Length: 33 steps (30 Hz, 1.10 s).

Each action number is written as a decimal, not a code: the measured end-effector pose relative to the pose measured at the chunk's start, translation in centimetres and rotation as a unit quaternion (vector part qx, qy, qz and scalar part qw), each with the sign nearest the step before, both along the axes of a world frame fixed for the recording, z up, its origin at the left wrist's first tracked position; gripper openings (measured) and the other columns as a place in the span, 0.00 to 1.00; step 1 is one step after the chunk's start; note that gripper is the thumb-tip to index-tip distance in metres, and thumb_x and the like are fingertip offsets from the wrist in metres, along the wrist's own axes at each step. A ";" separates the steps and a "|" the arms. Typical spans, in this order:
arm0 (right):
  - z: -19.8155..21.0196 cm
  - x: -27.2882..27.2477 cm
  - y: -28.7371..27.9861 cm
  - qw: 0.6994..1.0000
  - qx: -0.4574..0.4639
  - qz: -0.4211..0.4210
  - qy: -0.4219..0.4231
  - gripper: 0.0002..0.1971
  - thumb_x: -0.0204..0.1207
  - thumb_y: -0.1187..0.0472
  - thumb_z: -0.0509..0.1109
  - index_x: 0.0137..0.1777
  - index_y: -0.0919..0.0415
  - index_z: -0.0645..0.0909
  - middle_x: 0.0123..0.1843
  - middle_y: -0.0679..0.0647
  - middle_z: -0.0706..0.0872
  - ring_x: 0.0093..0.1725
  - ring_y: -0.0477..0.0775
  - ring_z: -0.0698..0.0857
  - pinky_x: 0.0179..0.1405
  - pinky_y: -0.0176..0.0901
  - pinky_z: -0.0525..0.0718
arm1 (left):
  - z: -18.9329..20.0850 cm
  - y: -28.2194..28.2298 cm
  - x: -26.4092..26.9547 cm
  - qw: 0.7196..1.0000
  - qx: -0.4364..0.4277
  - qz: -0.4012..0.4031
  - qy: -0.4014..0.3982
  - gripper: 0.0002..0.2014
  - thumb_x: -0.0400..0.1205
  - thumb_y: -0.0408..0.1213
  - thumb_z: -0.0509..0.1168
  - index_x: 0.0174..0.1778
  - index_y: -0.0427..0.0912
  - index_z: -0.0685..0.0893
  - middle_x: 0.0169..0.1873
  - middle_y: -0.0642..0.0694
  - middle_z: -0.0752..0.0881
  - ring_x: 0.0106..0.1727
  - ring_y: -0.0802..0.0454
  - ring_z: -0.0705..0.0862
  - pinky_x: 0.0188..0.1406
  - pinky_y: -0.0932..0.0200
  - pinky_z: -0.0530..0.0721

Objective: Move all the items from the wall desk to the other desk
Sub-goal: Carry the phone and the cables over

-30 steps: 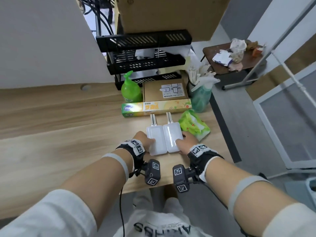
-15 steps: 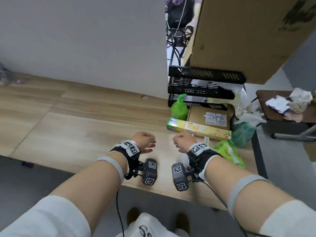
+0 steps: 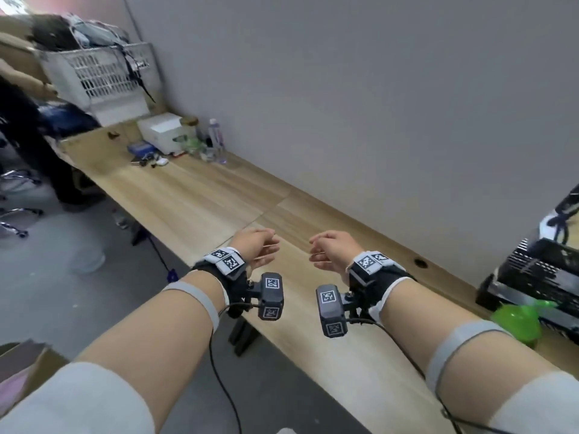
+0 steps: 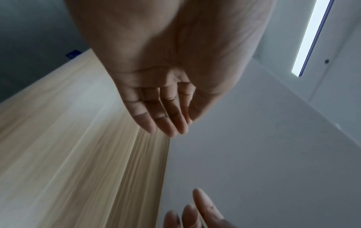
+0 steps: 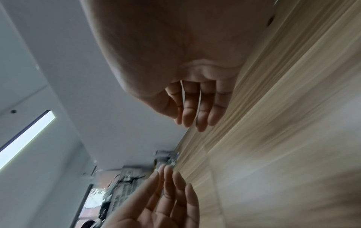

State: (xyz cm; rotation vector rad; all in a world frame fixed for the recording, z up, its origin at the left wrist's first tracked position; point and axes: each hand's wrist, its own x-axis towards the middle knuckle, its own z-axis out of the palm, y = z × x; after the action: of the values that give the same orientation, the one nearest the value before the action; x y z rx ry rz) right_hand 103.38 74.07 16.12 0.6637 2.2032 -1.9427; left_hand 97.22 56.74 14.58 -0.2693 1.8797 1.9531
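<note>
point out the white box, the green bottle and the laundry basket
white box (image 3: 163, 128), head view, on its top face
green bottle (image 3: 517, 321), head view, on its green body at the right edge
laundry basket (image 3: 94, 76), head view, on its white lattice wall

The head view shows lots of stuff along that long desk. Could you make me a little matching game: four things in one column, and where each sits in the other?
Things:
1. white box
2. green bottle
3. white basket
4. left hand

Places:
A. right edge, beside the black trays
B. raised over the desk's middle, empty
C. far end of the desk, near clear bottles
D. beyond the far end, piled with clothes

Pairs: 1-C, 2-A, 3-D, 4-B
</note>
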 end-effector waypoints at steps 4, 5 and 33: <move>2.6 -7.8 -9.4 0.998 -0.033 0.040 0.035 0.09 0.83 0.69 0.60 0.50 0.64 0.83 0.42 0.59 0.84 0.39 0.56 0.86 0.48 0.50 0.86 | 2.7 -10.4 -6.4 0.997 0.028 0.066 0.033 0.05 0.86 0.35 0.64 0.45 0.45 0.82 0.39 0.46 0.87 0.37 0.53 0.85 0.38 0.58 0.84; 3.2 -9.5 -11.4 0.997 -0.044 0.046 0.044 0.09 0.83 0.69 0.60 0.52 0.65 0.83 0.43 0.59 0.85 0.39 0.56 0.86 0.47 0.49 0.86 | 3.3 -12.7 -7.8 0.996 0.036 0.078 0.038 0.05 0.86 0.35 0.63 0.45 0.46 0.81 0.38 0.47 0.87 0.36 0.54 0.84 0.36 0.59 0.83; 15.2 -57.8 -42.4 0.952 -0.191 0.171 0.168 0.10 0.83 0.68 0.61 0.54 0.65 0.84 0.37 0.56 0.84 0.37 0.54 0.83 0.44 0.45 0.83 | 18.2 -44.5 -48.2 0.957 -0.023 0.219 0.187 0.06 0.86 0.34 0.62 0.53 0.41 0.84 0.36 0.47 0.85 0.35 0.52 0.83 0.36 0.57 0.83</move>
State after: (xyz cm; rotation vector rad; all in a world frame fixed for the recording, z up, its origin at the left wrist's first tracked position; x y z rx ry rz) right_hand 45.58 31.69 31.35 -0.1066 1.8440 -2.3109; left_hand 49.07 12.28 32.82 -0.3777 2.2592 2.3879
